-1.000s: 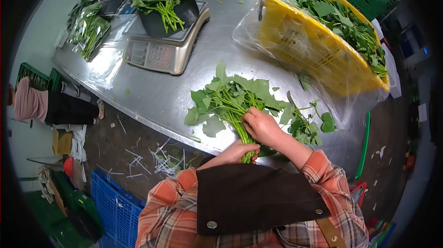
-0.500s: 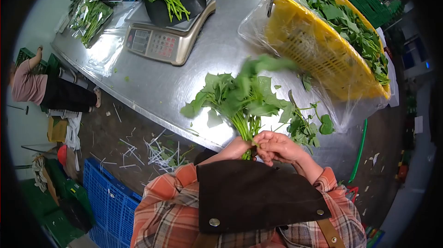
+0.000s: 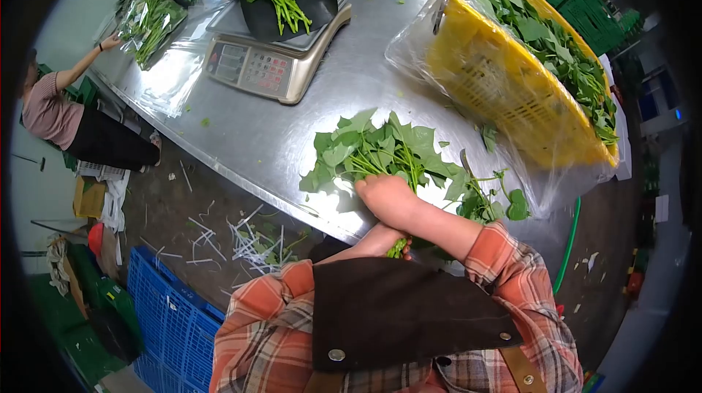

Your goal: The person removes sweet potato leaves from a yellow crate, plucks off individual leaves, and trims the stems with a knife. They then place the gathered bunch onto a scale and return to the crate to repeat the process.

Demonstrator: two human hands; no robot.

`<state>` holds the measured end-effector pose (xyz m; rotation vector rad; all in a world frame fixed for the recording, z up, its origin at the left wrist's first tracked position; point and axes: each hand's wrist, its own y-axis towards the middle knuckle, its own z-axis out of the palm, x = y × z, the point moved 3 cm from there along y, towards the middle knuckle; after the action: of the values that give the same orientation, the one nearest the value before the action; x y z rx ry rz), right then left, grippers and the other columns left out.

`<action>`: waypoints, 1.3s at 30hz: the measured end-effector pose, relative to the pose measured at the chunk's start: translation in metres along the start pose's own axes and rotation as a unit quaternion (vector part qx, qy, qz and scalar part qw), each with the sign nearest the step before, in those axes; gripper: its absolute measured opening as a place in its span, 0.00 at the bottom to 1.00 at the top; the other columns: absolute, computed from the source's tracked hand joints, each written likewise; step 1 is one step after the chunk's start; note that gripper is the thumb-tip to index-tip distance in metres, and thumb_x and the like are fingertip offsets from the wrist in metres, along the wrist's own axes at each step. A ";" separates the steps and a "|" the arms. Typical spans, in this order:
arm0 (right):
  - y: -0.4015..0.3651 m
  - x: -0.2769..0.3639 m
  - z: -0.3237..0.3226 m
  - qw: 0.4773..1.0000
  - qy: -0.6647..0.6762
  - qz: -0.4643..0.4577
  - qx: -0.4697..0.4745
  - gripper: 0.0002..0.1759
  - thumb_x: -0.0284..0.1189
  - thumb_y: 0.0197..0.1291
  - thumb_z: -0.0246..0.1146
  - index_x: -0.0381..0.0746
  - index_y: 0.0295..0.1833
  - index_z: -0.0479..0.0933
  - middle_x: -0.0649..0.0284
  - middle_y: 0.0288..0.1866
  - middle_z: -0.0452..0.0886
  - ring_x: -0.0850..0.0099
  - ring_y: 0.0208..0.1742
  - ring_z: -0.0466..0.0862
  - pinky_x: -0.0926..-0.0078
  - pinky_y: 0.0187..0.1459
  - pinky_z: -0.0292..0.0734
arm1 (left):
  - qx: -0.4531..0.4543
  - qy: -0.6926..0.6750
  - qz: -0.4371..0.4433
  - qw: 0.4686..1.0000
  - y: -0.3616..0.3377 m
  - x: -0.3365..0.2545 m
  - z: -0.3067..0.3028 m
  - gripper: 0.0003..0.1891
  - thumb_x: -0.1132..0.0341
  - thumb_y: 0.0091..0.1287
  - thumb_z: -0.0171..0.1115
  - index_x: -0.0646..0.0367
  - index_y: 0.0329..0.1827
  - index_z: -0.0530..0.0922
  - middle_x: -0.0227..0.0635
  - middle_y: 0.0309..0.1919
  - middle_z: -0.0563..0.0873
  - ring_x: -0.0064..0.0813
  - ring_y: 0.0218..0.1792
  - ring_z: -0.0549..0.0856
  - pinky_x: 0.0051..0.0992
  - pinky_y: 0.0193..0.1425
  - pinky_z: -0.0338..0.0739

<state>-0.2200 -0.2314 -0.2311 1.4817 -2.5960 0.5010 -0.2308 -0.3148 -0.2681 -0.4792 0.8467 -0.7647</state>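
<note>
A bunch of leafy greens [image 3: 395, 148] with long pale stems is held upright in front of my apron, leaves away from me. My left hand [image 3: 376, 239] is closed around its lower stems, whose cut ends show just above the apron. Crossing over the left wrist, my right hand [image 3: 387, 195] is curled against the leaves and upper stems on the bunch's left side. Its fingertips are hidden, but the fist is closed on the greens. Loose leafy stems [image 3: 490, 199] lie on the metal table [image 3: 270, 137] just right of the bunch.
A tilted yellow crate [image 3: 504, 86], lined with clear plastic, holds many greens. Another bunch rests in a black tray [image 3: 256, 16] on a scale [image 3: 252, 67]. Bagged greens [image 3: 153, 24] lie at the far left, where another person [image 3: 55, 111] reaches out. A blue crate [image 3: 172, 320] stands below.
My right hand has moved from the lower stems up and left, across my left wrist to the leaves. The other person's arm now reaches to the bagged greens.
</note>
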 end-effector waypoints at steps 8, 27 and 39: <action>-0.038 -0.001 -0.008 0.984 0.138 -0.025 0.114 0.07 0.29 0.57 0.57 0.36 0.38 0.71 0.59 0.34 0.79 0.61 0.35 0.81 0.64 0.32 0.74 | 0.063 -0.054 0.049 0.995 0.003 0.004 -0.008 0.10 0.67 0.64 0.56 0.63 0.44 0.72 0.34 0.32 0.76 0.25 0.30 0.77 0.24 0.34 0.77; -0.144 -0.061 0.009 0.829 0.453 0.322 0.056 0.31 0.48 0.56 0.63 0.31 0.51 0.74 0.55 0.38 0.82 0.68 0.40 0.81 0.74 0.44 0.75 | 0.109 0.092 0.070 0.987 -0.005 0.006 -0.022 0.18 0.64 0.64 0.59 0.63 0.54 0.70 0.33 0.35 0.78 0.22 0.34 0.79 0.22 0.36 0.73; -0.068 -0.035 0.028 0.625 0.733 0.265 -0.051 0.13 0.33 0.66 0.55 0.37 0.50 0.71 0.60 0.42 0.79 0.77 0.41 0.77 0.76 0.40 0.73 | 0.065 0.127 0.153 0.978 -0.001 0.007 -0.024 0.14 0.74 0.63 0.58 0.65 0.51 0.69 0.34 0.30 0.77 0.21 0.28 0.79 0.22 0.32 0.75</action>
<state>-0.1417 -0.2436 -0.2505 -0.1028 -1.4383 0.9832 -0.2476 -0.3232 -0.2850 -0.1281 1.0723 -0.5968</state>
